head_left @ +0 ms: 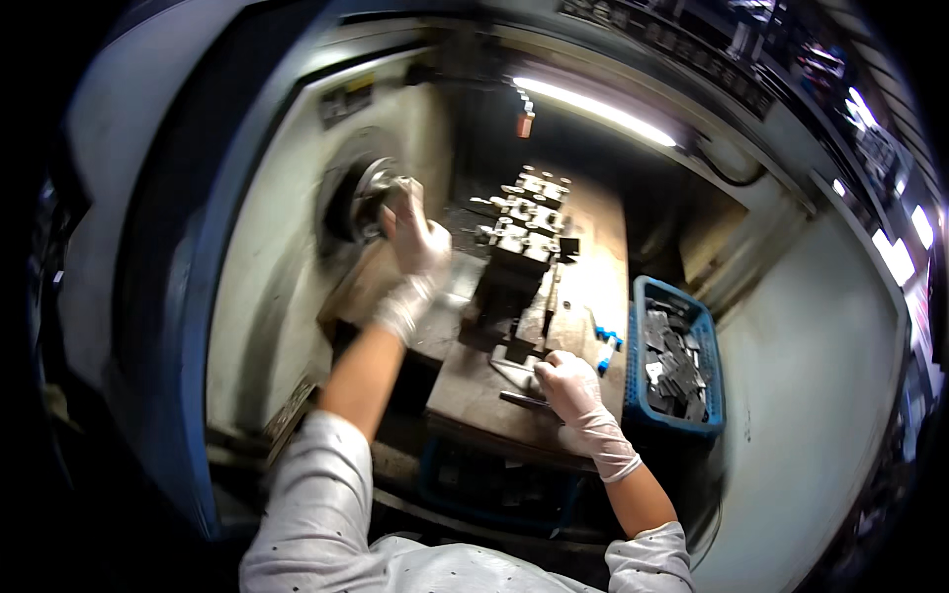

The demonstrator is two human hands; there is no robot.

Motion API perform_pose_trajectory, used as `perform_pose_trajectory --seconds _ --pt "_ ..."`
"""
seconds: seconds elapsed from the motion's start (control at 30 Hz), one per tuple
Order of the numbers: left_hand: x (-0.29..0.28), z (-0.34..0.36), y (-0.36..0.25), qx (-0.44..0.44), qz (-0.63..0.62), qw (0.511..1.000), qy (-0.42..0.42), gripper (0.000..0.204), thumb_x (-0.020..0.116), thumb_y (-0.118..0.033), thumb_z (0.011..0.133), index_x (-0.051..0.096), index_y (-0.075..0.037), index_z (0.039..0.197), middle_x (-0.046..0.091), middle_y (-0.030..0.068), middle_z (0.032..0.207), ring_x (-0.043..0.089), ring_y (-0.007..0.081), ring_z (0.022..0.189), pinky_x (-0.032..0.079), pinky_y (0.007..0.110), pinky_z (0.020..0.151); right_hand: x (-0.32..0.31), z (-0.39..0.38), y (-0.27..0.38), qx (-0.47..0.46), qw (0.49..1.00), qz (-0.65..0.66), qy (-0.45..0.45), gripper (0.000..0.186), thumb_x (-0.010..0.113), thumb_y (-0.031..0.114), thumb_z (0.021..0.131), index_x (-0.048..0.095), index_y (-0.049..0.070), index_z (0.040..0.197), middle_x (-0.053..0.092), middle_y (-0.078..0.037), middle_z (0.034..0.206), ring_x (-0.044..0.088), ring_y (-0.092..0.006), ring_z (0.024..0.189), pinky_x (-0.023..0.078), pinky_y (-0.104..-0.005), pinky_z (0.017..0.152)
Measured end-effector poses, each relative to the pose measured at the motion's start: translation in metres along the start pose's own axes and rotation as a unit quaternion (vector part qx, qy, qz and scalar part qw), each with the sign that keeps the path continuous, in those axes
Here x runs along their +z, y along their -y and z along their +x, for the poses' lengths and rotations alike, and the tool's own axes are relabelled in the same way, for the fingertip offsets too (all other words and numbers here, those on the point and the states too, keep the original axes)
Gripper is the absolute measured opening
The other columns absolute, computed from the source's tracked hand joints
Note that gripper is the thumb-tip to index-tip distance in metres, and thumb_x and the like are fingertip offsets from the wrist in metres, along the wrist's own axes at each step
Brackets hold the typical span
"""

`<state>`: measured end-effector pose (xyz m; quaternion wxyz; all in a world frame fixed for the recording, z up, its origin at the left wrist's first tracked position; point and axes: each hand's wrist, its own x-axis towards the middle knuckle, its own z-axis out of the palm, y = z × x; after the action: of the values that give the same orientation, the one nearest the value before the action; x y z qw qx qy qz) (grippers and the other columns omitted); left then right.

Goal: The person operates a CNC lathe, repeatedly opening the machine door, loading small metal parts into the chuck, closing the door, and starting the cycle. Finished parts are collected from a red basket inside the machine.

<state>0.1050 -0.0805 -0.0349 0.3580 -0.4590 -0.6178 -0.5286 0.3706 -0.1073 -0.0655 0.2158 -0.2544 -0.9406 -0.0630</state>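
Note:
My left hand (413, 232), in a thin white glove, is raised at the round metal chuck (358, 198) on the machine's left wall, fingers closed around something small that I cannot make out. My gloved right hand (571, 390) is closed at the front of a metal slide (534, 326), on what looks like a small metal part or handle, mostly hidden. A dark rod (522, 399) lies just below its fingers. On the slide stand metal blocks (524, 227) with several bolts, to the right of my left hand.
A blue plastic basket (714, 371) of flat metal pieces stands at the right. A blue object (608, 351) lies on the worn board (465, 415). A lit tube lamp (593, 109) crosses the back; the machine's housing (791, 326) bounds both sides. Another bin (440, 474) sits underneath.

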Motion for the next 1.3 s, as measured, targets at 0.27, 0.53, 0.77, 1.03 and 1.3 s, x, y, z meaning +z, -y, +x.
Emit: perform_pose_trajectory --seconds 0.27,0.53,0.77,1.03,1.3 --pt "-0.294 0.018 -0.097 0.011 0.038 0.995 -0.086 0.065 0.068 -0.017 0.056 0.035 -0.002 0.110 0.030 0.0172 0.114 0.032 0.0323 0.105 0.030 0.037 0.084 -0.037 -0.051 0.035 0.090 0.956 0.267 -0.083 0.018 0.048 -0.001 0.066 0.050 0.003 0.084 0.048 -0.013 0.082 0.047 -0.0277 0.075 0.039 -0.0326 0.066" --pt "-0.385 0.098 0.045 0.029 0.451 0.890 -0.054 0.091 0.064 -0.046 0.050 0.019 -0.008 0.119 0.028 0.0136 0.117 0.032 0.0301 0.105 0.028 0.037 0.085 -0.016 -0.059 0.115 -0.013 0.901 0.433 -0.030 0.015 0.048 0.002 0.068 0.050 0.003 0.082 0.048 -0.012 0.081 0.047 -0.0259 0.074 0.039 -0.0298 0.065" --pt "-0.365 0.102 0.044 -0.093 0.416 0.904 0.019 0.078 0.060 -0.051 0.054 0.031 -0.009 0.113 0.036 0.0153 0.112 0.050 0.0290 0.084 0.042 0.034 0.066 -0.016 -0.055 0.194 -0.133 0.873 0.469 0.004 0.014 0.050 0.005 0.067 0.051 0.004 0.081 0.049 -0.010 0.080 0.049 -0.0259 0.073 0.040 -0.0304 0.064" --pt "-0.481 0.017 -0.038 0.041 0.179 0.977 0.111 0.066 0.058 -0.018 0.065 0.022 0.000 0.118 0.025 0.0235 0.117 0.026 0.0354 0.108 0.022 0.039 0.089 -0.010 -0.078 0.377 -0.246 0.800 0.543 0.069 0.012 0.052 0.008 0.068 0.052 0.005 0.079 0.051 -0.009 0.078 0.050 -0.0255 0.072 0.041 -0.0308 0.062" --pt "-0.894 -0.315 -0.176 -0.421 0.673 0.605 -0.070 0.065 0.056 -0.005 0.061 0.024 -0.005 0.119 0.018 0.0183 0.124 0.016 0.0319 0.115 0.016 0.039 0.093 -0.003 -0.150 0.593 -0.352 0.684 0.609 0.192 0.009 0.051 0.006 0.069 0.053 0.005 0.077 0.052 -0.009 0.076 0.051 -0.0236 0.072 0.041 -0.0294 0.062"
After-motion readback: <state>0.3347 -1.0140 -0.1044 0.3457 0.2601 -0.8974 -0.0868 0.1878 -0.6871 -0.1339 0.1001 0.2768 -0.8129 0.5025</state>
